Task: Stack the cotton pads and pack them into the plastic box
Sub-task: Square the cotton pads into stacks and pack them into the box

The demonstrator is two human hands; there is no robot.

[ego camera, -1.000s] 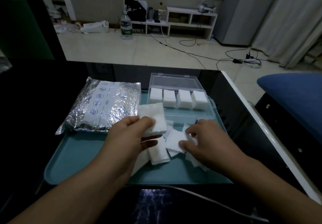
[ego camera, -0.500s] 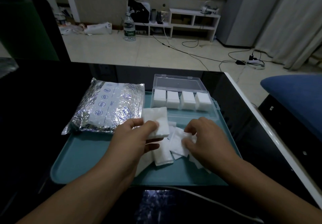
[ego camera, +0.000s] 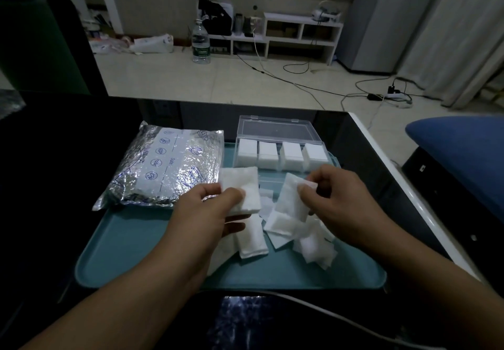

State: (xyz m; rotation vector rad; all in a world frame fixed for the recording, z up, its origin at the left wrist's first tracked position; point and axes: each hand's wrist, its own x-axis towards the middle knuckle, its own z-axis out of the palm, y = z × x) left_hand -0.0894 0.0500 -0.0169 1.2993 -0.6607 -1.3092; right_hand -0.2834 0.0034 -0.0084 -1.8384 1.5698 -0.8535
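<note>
My left hand [ego camera: 210, 213] grips a small stack of white cotton pads [ego camera: 240, 186] above the teal tray [ego camera: 131, 251], thumb on top. To its right, my right hand [ego camera: 338, 197] pinches the top corner of a single cotton pad [ego camera: 291, 199] and holds it lifted over the loose pads [ego camera: 283, 229] scattered on the tray's middle. The clear plastic box [ego camera: 278, 131] stands open at the tray's far edge, its lid tipped back, with several stacks of pads [ego camera: 281, 154] side by side inside.
A silver foil pouch [ego camera: 166, 167] lies on the tray's far left. The tray sits on a dark glossy table with a white right edge [ego camera: 403, 186]. A white cable [ego camera: 327, 311] runs across the near table. A blue seat [ego camera: 463, 148] is at the right.
My right hand has picked one pad out of the loose pile and raised it. My left hand keeps its stack in about the same place.
</note>
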